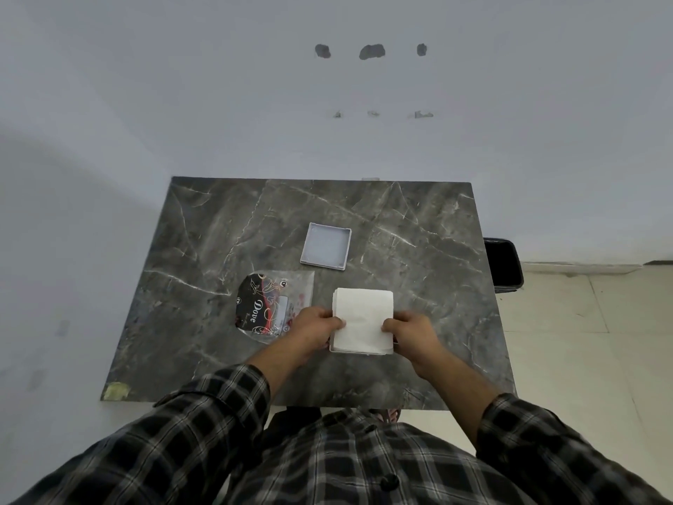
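Observation:
A stack of white paper napkins (363,315) stands in a shallow white box (349,351) near the front of the dark marble table (418,227). Only the box's front rim shows under the stack. My left hand (317,328) grips the stack's left side, thumb on top. On the stack's right side my right hand (411,331) does the same. An empty plastic wrapper (269,304) printed "Dove" lies just left of my left hand. The box's white lid (326,246) lies upside down further back.
The table stands against a white wall. A black bin (504,264) sits on the tiled floor past the table's right edge. A yellowish patch (115,391) marks the table's front left corner. My checked sleeves fill the bottom of the view.

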